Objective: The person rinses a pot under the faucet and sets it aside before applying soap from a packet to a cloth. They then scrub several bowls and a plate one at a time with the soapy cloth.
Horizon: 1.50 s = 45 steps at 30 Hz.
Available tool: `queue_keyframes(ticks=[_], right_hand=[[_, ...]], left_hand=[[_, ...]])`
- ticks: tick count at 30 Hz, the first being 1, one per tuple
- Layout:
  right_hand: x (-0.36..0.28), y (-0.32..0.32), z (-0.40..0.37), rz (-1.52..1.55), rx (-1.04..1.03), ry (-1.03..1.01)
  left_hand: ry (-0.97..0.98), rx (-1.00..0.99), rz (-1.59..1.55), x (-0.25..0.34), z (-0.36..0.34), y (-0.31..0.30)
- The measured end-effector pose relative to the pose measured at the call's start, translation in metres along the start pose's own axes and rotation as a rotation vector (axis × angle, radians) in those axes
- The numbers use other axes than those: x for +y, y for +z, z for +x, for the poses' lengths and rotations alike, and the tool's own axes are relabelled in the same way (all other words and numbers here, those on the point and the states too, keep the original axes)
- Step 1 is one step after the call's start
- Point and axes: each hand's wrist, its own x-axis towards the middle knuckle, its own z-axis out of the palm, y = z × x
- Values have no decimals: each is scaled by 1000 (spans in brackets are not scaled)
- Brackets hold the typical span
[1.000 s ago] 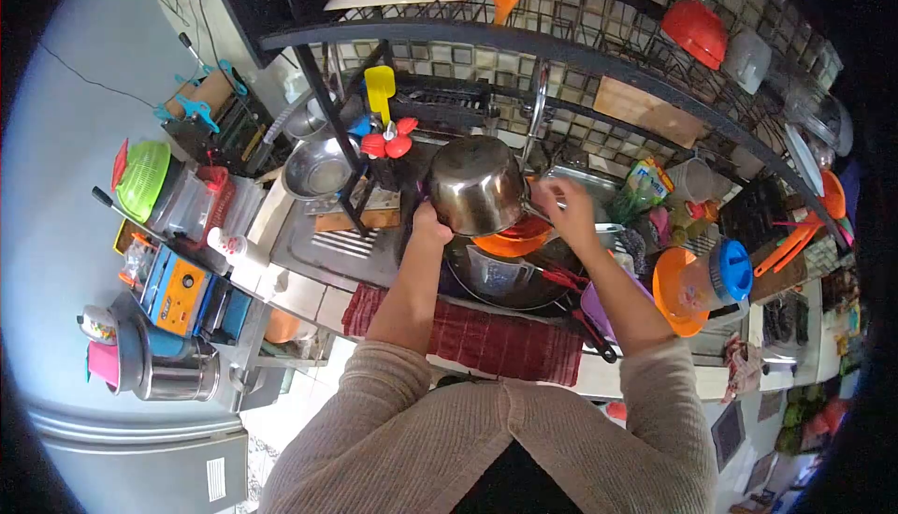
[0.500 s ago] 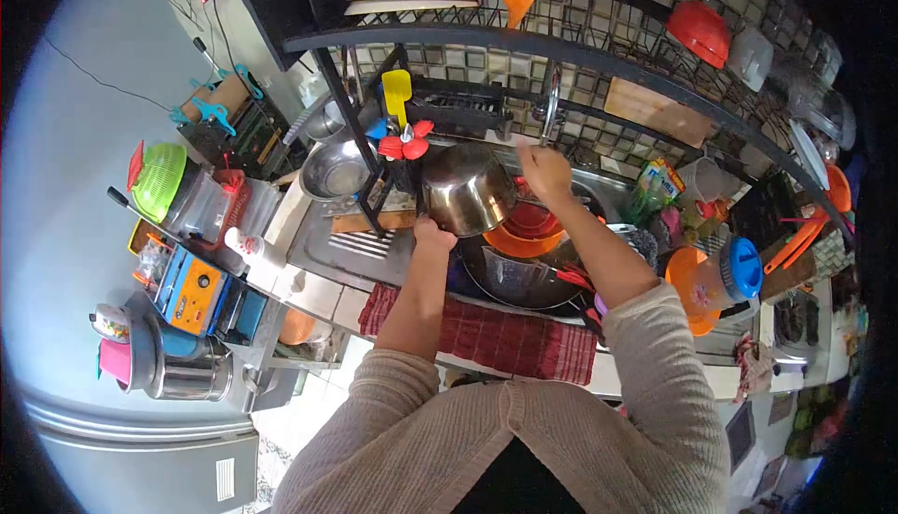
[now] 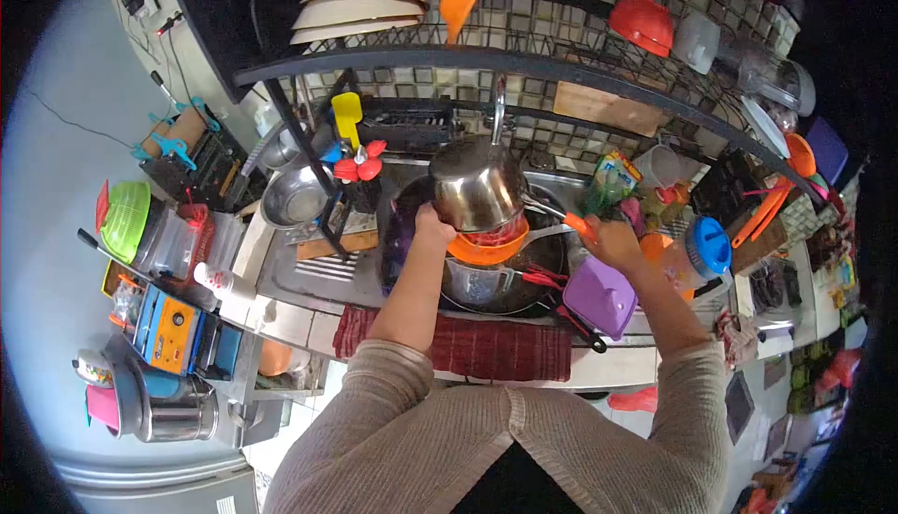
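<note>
A shiny steel saucepan (image 3: 482,187) hangs over the sink, close below the faucet (image 3: 499,112). My left hand (image 3: 433,222) is closed on its lower left edge. My right hand (image 3: 613,241) is wrapped round the end of its orange-tipped handle (image 3: 578,226). I cannot see the pan's inside. Just beneath it sit an orange bowl (image 3: 486,252) and a red strainer-like piece, partly covered by the pan. A clear measuring jug (image 3: 474,282) and red-handled utensils (image 3: 543,277) lie in the large dark basin below. A purple square container (image 3: 601,297) is near my right forearm.
A black rack (image 3: 524,57) arches over the sink, carrying white bowls (image 3: 360,0) and a red bowl (image 3: 642,23). To the left are a steel bowl (image 3: 297,198) and a utensil holder with a yellow spatula (image 3: 346,116). A blue-lidded jug (image 3: 708,247) stands right. A red towel (image 3: 458,341) covers the front edge.
My right hand has come away from beside the faucet and taken hold of the saucepan's handle at the right. The saucepan stays in my left hand. The view has shifted, and the purple container shows more fully.
</note>
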Motion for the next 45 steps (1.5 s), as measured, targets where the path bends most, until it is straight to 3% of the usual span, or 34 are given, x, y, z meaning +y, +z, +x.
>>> queue_keyframes(ticks=[1,3,4,7,8,9,11,13,15,17,19,20,22,23,25,27,29,30,35,37,39,41,42,44,45], right_hand=[[3,3,-8,-5,-1,8],[11,17,-23,-50,213,-70],[12,23,-28,10,270,8],[0,-1,-49,2,78,151],[-2,-4,-55,-2,75,151],[-3,-5,-60,14,75,193],[-6,-3,-66,33,73,230],[-7,1,-68,170,152,208],[-3,13,-60,262,206,130],[-1,21,-50,354,263,54],[-10,12,-39,1094,-259,307],[-17,7,-33,1095,-264,299],[-30,-3,-21,1411,-582,464],[-32,2,-15,1407,-592,450],[-32,20,-2,1590,-765,484],[-30,34,14,1582,-846,473],[-28,48,30,1578,-972,331],[-30,52,37,1530,-923,299],[-37,51,68,1294,-670,145],[-28,67,81,1062,-419,112],[-20,85,101,947,-345,125],[-20,89,116,664,-63,36],[-30,84,121,449,114,-56],[-67,57,130,470,427,-201],[-86,54,139,698,405,-156]], left_hand=[[-9,-4,1,-7,-3,7],[-152,-156,46,-27,-9,22],[-111,-171,104,-35,-13,27],[-231,-123,84,-48,-32,47],[-257,-162,-35,-51,6,32],[-258,-161,-39,-46,-1,32],[-239,-259,277,-29,-45,43],[-244,-177,395,-13,-71,57],[46,-131,739,9,-70,48],[128,-116,597,26,-71,36],[207,-162,579,44,-55,9],[214,-156,577,45,-51,2],[301,26,643,48,-65,-5],[312,36,636,49,-73,-8],[218,-95,554,51,-95,-9],[129,-234,553,56,-121,-5],[42,-444,591,57,-132,-7],[109,-347,590,53,-132,-8],[92,-236,527,50,-121,-31],[235,-260,653,44,-128,-41],[296,-230,663,34,-136,-46],[457,-275,537,21,-158,-44],[489,-201,558,15,-171,-37],[555,-217,542,5,-170,-40],[622,-228,521,1,-170,-42]])
